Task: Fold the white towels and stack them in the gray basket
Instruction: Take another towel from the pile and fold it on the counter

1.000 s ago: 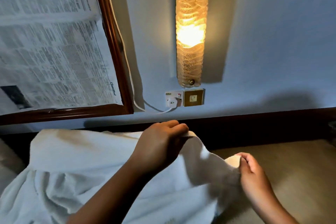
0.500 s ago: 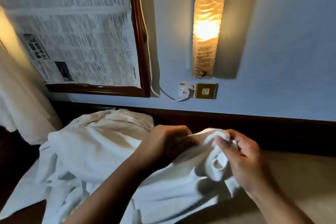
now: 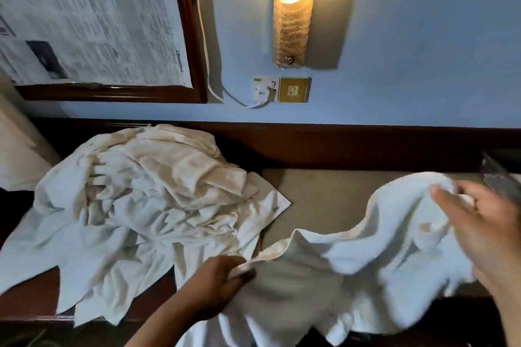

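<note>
A white towel (image 3: 363, 262) hangs stretched between my two hands over the beige surface (image 3: 324, 200). My left hand (image 3: 222, 282) pinches one edge of it at the lower middle. My right hand (image 3: 487, 222), blurred at the right edge, grips the opposite end, raised higher. A heap of crumpled white towels (image 3: 146, 197) lies on the left, apart from the held one. No gray basket is in view.
A dark wooden ledge (image 3: 366, 146) runs along the blue wall. Above it are a lit wall lamp (image 3: 293, 8), a socket with a white cable (image 3: 265, 90) and a framed newspaper (image 3: 90, 20). A dark object (image 3: 499, 180) sits at the far right.
My hands have drawn apart, the right one swinging far right and the left one dropping low, spreading the towel out from a bunched grip. The view has tilted down, showing the towel heap.
</note>
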### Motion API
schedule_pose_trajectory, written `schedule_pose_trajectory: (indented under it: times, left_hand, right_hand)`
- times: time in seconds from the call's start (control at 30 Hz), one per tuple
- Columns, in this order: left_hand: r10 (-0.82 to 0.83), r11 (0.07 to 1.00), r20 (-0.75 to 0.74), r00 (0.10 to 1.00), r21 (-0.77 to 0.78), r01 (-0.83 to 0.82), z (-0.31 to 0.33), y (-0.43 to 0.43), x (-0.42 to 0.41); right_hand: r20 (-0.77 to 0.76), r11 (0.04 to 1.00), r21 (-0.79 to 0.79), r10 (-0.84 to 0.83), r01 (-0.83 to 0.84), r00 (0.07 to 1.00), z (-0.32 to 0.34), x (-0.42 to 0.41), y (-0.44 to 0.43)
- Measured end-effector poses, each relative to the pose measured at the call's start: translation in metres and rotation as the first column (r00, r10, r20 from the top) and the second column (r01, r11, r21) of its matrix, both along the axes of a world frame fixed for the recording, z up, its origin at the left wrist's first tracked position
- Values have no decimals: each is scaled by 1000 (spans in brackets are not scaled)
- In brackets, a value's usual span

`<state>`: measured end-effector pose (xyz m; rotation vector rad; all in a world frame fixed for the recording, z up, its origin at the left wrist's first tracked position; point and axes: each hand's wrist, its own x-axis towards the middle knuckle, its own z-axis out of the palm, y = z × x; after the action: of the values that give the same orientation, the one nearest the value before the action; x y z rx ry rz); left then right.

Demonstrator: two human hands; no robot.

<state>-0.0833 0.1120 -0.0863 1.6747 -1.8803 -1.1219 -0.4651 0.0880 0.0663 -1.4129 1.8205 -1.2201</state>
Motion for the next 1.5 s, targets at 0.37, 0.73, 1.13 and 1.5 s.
schedule_pose_trajectory:
  times: [0.37, 0.73, 1.13, 1.5]
  left_hand:
    - [-457, 887, -179, 871, -163, 432, 112, 40, -83]
    - [-407, 904, 163, 899, -69, 422, 54, 23, -236]
    - [-203, 960, -189, 961, -230, 158, 9, 43, -516]
    - [-477, 847, -114, 872, -324, 421, 130, 50, -515]
  right_hand:
    - [-36, 666, 474, 668, -576, 743, -55, 88, 81]
    - [49, 783, 509, 389, -359, 920, -61, -110, 94]
    - [43, 945, 158, -296, 286, 954, -17, -420, 140]
    - [-79, 868, 253, 458, -426, 886, -44, -330, 131]
